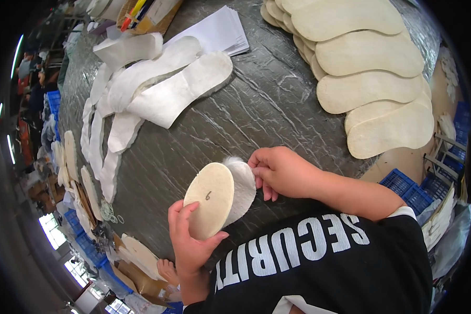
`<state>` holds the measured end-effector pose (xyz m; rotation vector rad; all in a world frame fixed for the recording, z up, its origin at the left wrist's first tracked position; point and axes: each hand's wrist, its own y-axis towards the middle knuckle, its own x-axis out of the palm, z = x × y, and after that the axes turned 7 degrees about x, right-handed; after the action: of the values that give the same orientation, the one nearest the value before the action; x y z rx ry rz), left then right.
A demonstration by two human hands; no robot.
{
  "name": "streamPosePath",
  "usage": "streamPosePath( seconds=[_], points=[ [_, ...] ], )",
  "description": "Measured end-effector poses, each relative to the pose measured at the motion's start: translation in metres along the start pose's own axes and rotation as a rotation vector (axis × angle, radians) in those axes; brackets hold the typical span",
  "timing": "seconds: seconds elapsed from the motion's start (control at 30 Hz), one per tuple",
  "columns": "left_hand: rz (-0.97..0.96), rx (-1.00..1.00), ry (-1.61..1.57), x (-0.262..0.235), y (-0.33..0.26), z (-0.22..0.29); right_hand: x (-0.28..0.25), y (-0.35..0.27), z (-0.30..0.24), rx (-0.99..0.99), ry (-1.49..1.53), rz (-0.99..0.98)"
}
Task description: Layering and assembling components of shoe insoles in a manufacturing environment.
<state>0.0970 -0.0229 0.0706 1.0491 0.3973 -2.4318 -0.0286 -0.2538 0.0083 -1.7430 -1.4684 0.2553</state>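
Note:
My left hand (189, 250) is closed around the lower end of a cream insole (212, 191) with a small dark handwritten mark, its thumb and fingers at the edges. Just behind the insole, and partly covered by it, is a white fuzzy fabric piece (244, 191) with a rounded end and a tuft of fluff on top. The fingertips of my right hand (280, 170) pinch the right edge of this fabric. Both pieces are raised over the dark table (277, 112).
Overlapping rows of cream insoles (369, 55) cover the far right. White fabric pieces (165, 97) lie in a loose pile at left, beside white paper sheets (230, 31) and a box of pens (141, 15). Another person's hand (167, 269) touches insoles lower left. Blue crates (403, 188) stand right.

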Motion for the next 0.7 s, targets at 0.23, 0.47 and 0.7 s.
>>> streamPosePath(
  seconds=[0.23,0.47,0.7],
  points=[
    [0.001,0.052,0.038,0.000,-0.001,0.006,0.007,0.007,0.017,-0.477,-0.163,0.137],
    [0.011,0.131,0.127,-0.001,0.001,0.006,0.008,0.019,0.031,-0.310,0.331,-0.155],
    [-0.018,0.160,0.148,-0.002,0.003,0.011,0.005,0.021,0.033,-0.307,0.317,-0.192]
  ],
)
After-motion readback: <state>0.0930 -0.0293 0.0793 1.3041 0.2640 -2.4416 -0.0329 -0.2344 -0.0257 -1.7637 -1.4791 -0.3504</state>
